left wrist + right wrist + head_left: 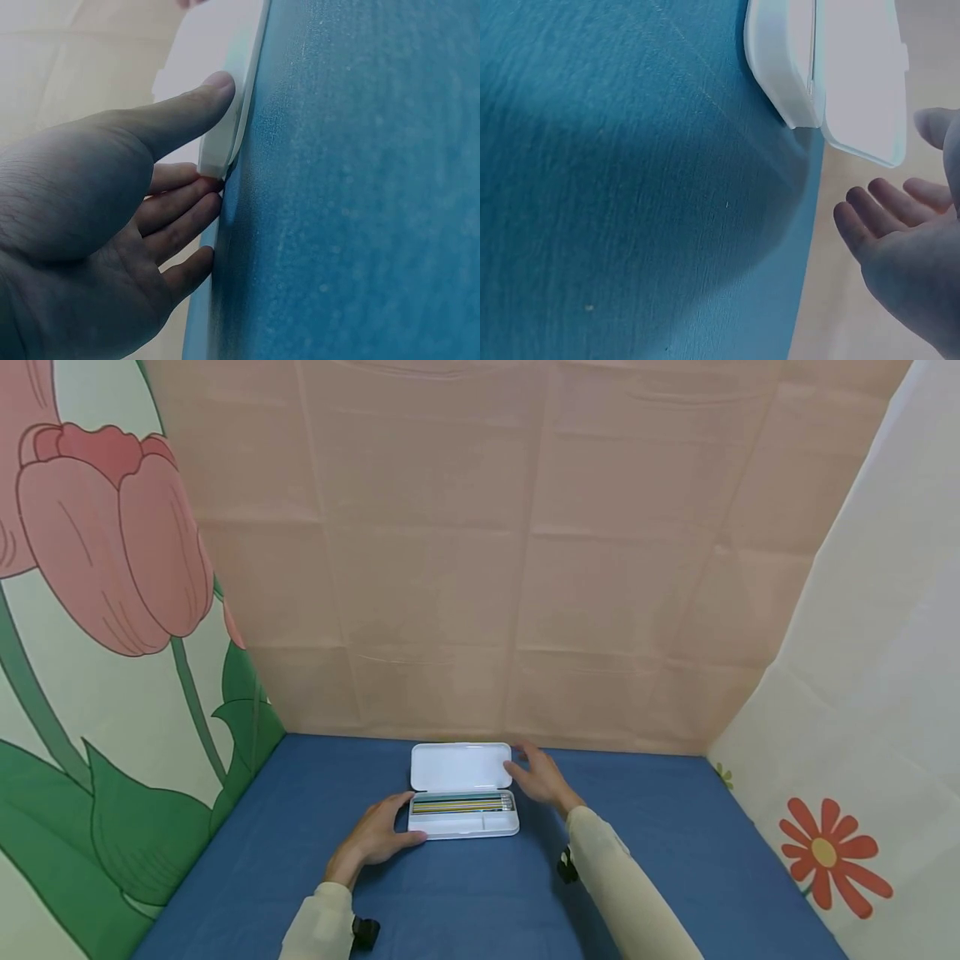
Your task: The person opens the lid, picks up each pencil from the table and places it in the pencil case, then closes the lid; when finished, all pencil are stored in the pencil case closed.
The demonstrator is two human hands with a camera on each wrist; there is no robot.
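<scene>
A white pencil case (463, 826) lies on the blue cloth with its lid (459, 767) tipped back. Several pencils (453, 806) lie side by side in its rear compartment. My left hand (377, 832) holds the case's left end, thumb along the front wall and fingers around the corner. In the left wrist view the thumb (199, 105) lies against the white wall, with fingertips at the end below. At the lid's right edge is my right hand (542, 777), fingers relaxed and spread. The right wrist view shows these fingers (877, 214) apart from the lid (862, 82).
The table's blue cloth (450, 902) runs back to a creased tan sheet (450, 568). A tulip-printed panel (112, 543) stands on the left, and a white cloth with a red flower (836, 856) hangs on the right.
</scene>
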